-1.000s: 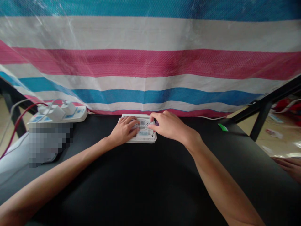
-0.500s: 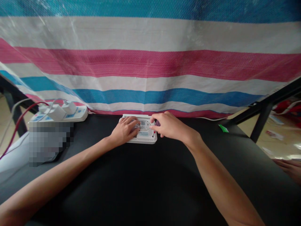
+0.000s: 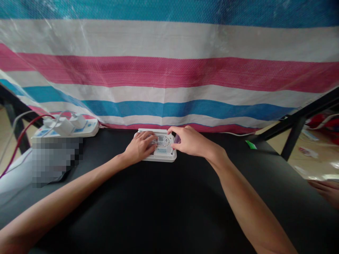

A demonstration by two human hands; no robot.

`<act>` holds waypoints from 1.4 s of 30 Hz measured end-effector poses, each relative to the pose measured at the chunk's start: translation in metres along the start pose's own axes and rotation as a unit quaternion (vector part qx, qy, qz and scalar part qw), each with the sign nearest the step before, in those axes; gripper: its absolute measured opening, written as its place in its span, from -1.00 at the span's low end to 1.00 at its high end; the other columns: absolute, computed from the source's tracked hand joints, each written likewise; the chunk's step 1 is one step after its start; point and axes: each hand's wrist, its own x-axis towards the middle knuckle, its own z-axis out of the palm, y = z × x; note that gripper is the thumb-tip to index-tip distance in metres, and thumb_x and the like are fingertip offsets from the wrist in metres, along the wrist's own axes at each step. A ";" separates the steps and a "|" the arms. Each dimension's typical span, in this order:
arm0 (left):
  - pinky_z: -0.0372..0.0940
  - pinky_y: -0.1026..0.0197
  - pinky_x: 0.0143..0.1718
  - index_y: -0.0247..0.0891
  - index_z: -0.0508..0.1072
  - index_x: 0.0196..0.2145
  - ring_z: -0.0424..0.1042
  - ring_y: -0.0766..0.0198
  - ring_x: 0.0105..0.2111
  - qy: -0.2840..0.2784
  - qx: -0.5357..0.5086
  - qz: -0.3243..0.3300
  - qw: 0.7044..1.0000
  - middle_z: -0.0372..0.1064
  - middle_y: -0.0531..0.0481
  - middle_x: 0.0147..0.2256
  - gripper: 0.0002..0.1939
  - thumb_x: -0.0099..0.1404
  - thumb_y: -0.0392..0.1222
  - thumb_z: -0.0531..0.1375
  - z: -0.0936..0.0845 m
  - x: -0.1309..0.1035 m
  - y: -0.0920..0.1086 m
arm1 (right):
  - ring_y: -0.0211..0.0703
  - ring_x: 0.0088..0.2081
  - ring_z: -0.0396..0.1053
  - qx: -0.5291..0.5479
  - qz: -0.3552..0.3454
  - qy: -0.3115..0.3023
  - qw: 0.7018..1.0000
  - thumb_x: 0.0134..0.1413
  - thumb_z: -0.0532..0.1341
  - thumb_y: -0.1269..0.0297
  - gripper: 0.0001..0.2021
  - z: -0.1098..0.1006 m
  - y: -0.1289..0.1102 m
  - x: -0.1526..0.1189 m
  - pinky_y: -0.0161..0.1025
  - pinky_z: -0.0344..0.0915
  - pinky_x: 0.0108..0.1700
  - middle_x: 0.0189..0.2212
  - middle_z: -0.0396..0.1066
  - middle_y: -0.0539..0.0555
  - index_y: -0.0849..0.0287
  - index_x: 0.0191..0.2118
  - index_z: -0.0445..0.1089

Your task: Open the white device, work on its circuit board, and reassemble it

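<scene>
The black bench (image 3: 164, 204) fills the lower middle of the frame, with both forearms reaching over it from the bottom corners. At the right edge is a blurred part of another person (image 3: 325, 190). At the frame's centre, the white device (image 3: 162, 154) lies on the bench, its labelled, vented face up. The left hand (image 3: 140, 146) rests on its left part, grip spread flat. The right hand (image 3: 186, 141) is at its right end, index fingertip and thumb tip apart; a small purple object (image 3: 177, 138) sits in their curl, but whether the grip presses on it I cannot tell. A green packet (image 3: 250, 144) lies right of centre; a white power strip (image 3: 91, 127) with plugs is at left. Behind hangs a striped sheet (image 3: 164, 70).
</scene>
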 end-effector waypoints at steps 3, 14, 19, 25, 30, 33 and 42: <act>0.25 -0.08 0.04 -0.22 0.42 0.01 0.38 -0.01 0.05 0.001 -0.002 -0.001 1.000 0.38 -0.17 0.06 -0.72 0.45 -0.08 0.06 0.000 0.000 0.000 | -0.15 -0.21 0.53 0.016 -0.036 -0.009 0.999 -0.07 0.29 0.58 -0.64 -0.001 0.000 0.001 -0.37 0.32 -0.22 -0.26 0.59 0.09 0.19 -0.10 0.48; 0.27 -0.10 0.04 -0.21 0.44 0.02 0.39 -0.01 0.03 0.002 -0.014 -0.003 1.000 0.38 -0.18 0.06 -0.71 0.44 -0.09 0.08 0.000 0.000 0.000 | -0.21 -0.43 0.50 0.003 0.014 -0.010 1.000 0.01 0.36 0.41 -0.67 0.000 0.002 0.000 -0.36 0.30 -0.37 -0.35 0.55 0.06 0.18 -0.06 0.45; 0.27 -0.09 0.04 -0.21 0.44 0.02 0.39 -0.01 0.04 0.006 -0.013 0.001 1.000 0.38 -0.18 0.06 -0.71 0.44 -0.10 0.07 0.000 0.000 0.000 | -0.18 -0.29 0.50 0.011 -0.040 -0.009 0.999 -0.02 0.30 0.55 -0.65 0.000 0.002 0.001 -0.35 0.28 -0.24 -0.33 0.56 0.03 0.16 -0.07 0.45; 0.27 -0.09 0.03 -0.22 0.43 0.02 0.39 -0.01 0.04 0.004 -0.010 -0.001 1.000 0.38 -0.18 0.06 -0.71 0.45 -0.09 0.06 0.000 0.000 0.000 | -0.23 -0.45 0.44 -0.005 0.005 -0.007 1.000 0.07 0.32 0.42 -0.75 0.001 -0.005 0.002 -0.33 0.24 -0.35 -0.42 0.51 0.03 0.19 -0.09 0.45; 0.27 -0.11 0.04 -0.22 0.44 0.02 0.39 -0.01 0.03 0.004 -0.015 -0.003 1.000 0.38 -0.19 0.06 -0.70 0.45 -0.09 0.06 0.000 0.000 0.000 | -0.16 -0.28 0.50 0.008 -0.025 0.002 1.000 0.03 0.32 0.48 -0.60 0.003 -0.001 0.002 -0.33 0.28 -0.22 -0.34 0.55 0.04 0.15 0.02 0.41; 0.27 -0.11 0.04 -0.21 0.44 0.03 0.39 -0.02 0.04 0.008 -0.013 -0.001 1.000 0.38 -0.19 0.07 -0.70 0.45 -0.10 0.06 0.001 0.000 -0.001 | -0.15 -0.18 0.50 0.028 -0.037 -0.011 0.999 -0.01 0.27 0.56 -0.50 0.004 0.001 0.002 -0.36 0.29 -0.17 -0.24 0.56 0.06 0.13 0.09 0.37; 0.27 -0.10 0.03 -0.25 0.42 0.03 0.40 -0.02 0.03 -0.002 -0.001 0.001 1.000 0.39 -0.19 0.06 -0.69 0.46 -0.08 0.06 0.000 0.000 0.000 | -0.30 -0.63 0.39 0.084 0.005 -0.045 0.995 0.05 0.22 0.55 -0.60 0.005 -0.001 0.001 -0.41 0.22 -0.55 -0.51 0.46 -0.04 0.17 0.04 0.35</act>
